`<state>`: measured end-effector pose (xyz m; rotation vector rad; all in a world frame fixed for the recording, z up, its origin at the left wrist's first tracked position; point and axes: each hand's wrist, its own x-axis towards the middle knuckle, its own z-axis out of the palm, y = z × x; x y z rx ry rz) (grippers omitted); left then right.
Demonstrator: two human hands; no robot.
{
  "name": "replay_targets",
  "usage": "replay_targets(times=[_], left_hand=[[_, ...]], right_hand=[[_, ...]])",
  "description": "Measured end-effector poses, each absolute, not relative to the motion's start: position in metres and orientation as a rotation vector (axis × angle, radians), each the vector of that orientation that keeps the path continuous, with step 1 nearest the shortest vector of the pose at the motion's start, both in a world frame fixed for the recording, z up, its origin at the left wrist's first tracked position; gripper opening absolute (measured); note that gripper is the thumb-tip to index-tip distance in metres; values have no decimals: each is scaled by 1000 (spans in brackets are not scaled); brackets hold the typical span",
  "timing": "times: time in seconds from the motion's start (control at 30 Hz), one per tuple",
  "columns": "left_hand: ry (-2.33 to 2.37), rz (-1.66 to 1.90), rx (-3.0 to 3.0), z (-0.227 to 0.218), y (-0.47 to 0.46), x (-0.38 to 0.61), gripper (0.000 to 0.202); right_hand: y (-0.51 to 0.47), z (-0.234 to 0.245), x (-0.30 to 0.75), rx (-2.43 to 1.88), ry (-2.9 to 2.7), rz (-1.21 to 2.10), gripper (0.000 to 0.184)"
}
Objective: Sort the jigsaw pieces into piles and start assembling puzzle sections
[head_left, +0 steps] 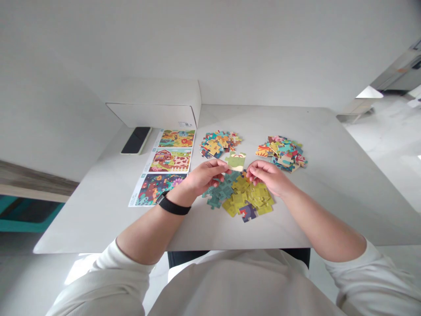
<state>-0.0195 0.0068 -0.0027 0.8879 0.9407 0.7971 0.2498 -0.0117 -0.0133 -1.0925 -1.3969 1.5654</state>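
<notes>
Through the head view, I had the jigsaw piece (236, 161) just beyond the left fingertips, its corner nearest them pinched between thumb and forefinger of the left hand (207, 177). It showed a pale green face with a cream band along its near edge and some curved, reddish-brown and white marking toward its far edge, too small for me to read. The gripped corner was covered by those fingers, and I could not make out the full outline of its tabs. The right hand (266, 175) was just beside the piece's other edge, fingers curled; I could not tell whether their tips were pressed together or slightly parted. Below and between both sets of fingers lay teal pieces (217, 193) and yellow-green pieces (251, 196), partly overlapping, their far side hidden by the hands.
</notes>
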Motion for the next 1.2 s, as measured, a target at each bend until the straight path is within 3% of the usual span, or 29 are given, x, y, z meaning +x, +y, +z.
replay_targets(times=[0.2, 0.4, 0.63, 0.93, 1.1, 1.2], left_hand=[[1185, 1114, 830, -3, 38, -48, 41], [1260, 1165, 752, -14, 55, -59, 37], [1148, 1044, 885, -6, 35, -42, 42], [1077, 667, 1336, 8, -13, -6, 43], [1082, 744, 1360, 6, -7, -12, 48], [1074, 774, 1355, 5, -5, -13, 48]], right_hand=[[-12, -5, 251, -1157, -1515, 1450, 35], [-13, 0, 252, -1215, -1606, 1362, 35], [-8, -11, 255, -1246, -1618, 1321, 31], [-7, -12, 243, -1107, -1441, 1480, 41], [20, 3, 295, -1241, -1317, 1118, 48], [37, 17, 352, -1445, -1189, 734, 38]])
